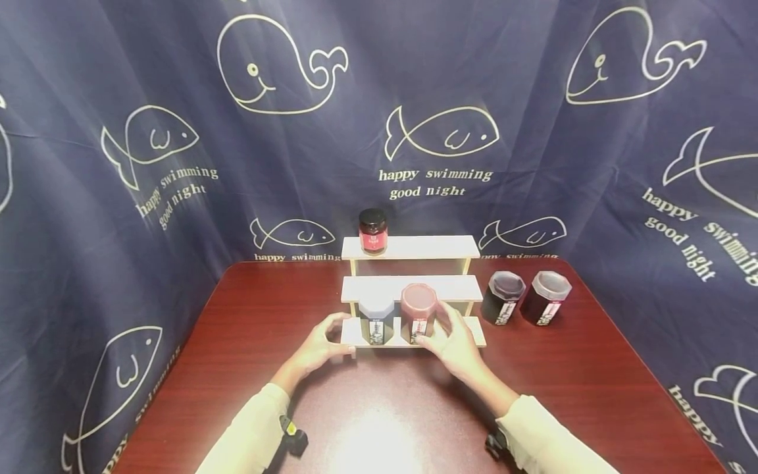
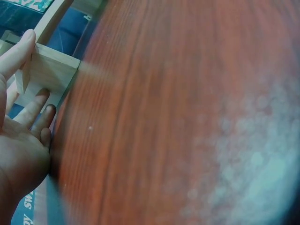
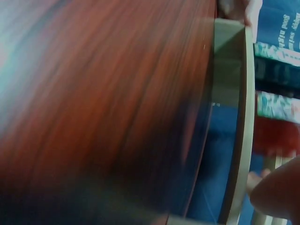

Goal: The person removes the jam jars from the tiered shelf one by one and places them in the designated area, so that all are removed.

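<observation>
A white three-tier display stand stands on the table, with light wood edges. My left hand grips the left end of its lowest tier, the thumb at the front edge; in the left wrist view the fingers touch the end panel. Two octagonal jars stand upright on that tier, a dark one with a bluish-grey lid and a red-lidded one. My right hand is at the right side of the red-lidded jar, thumb and fingers spread; the right wrist view shows its thumb apart from the red jar.
A small round jar with a black lid and red label sits on the top tier, at left. Right of the stand, two dark octagonal jars, one dark-lidded and one grey-lidded, stand on the brown table. A blue printed curtain hangs behind.
</observation>
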Action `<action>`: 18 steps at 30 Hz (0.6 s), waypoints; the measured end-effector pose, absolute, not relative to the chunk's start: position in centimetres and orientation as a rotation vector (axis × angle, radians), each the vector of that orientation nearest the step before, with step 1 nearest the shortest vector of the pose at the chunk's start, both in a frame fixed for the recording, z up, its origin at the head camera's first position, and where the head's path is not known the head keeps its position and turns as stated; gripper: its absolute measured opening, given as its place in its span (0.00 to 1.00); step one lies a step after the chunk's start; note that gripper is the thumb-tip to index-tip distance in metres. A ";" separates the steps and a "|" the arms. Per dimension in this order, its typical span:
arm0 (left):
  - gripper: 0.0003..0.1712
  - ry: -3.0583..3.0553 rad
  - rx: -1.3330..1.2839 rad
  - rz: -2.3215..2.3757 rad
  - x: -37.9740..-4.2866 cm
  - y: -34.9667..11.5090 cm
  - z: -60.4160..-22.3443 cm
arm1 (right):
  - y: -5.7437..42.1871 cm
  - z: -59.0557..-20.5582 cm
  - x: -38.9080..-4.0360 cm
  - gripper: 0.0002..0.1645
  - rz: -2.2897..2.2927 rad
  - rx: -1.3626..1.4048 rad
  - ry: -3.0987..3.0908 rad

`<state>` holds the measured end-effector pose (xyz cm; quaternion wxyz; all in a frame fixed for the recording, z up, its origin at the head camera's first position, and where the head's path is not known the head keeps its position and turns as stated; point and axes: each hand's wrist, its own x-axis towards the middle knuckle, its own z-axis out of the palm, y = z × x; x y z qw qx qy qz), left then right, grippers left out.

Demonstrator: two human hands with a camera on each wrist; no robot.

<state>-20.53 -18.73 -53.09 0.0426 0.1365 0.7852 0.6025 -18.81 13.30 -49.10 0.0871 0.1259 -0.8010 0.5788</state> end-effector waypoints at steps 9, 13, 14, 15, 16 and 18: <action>0.42 2.372 0.426 1.844 -19.6 -18.5 -51.0 | 10.2 -49.5 -19.3 0.53 1.626 0.140 -2.416; 0.42 2.366 0.429 1.845 -19.7 -18.7 -50.9 | 9.5 -49.4 -19.3 0.55 1.554 0.068 -2.429; 0.42 2.364 0.427 1.845 -19.7 -18.7 -51.0 | 9.3 -49.4 -19.3 0.55 1.543 0.060 -2.427; 0.42 2.361 0.423 1.846 -19.7 -18.7 -51.0 | 9.2 -49.4 -19.3 0.55 1.531 0.049 -2.426; 0.42 2.361 0.420 1.847 -19.8 -18.7 -51.1 | 9.1 -49.3 -19.3 0.54 1.523 0.042 -2.423; 0.42 2.354 0.408 1.854 -19.8 -18.7 -51.2 | 9.0 -49.3 -19.2 0.54 1.504 0.033 -2.420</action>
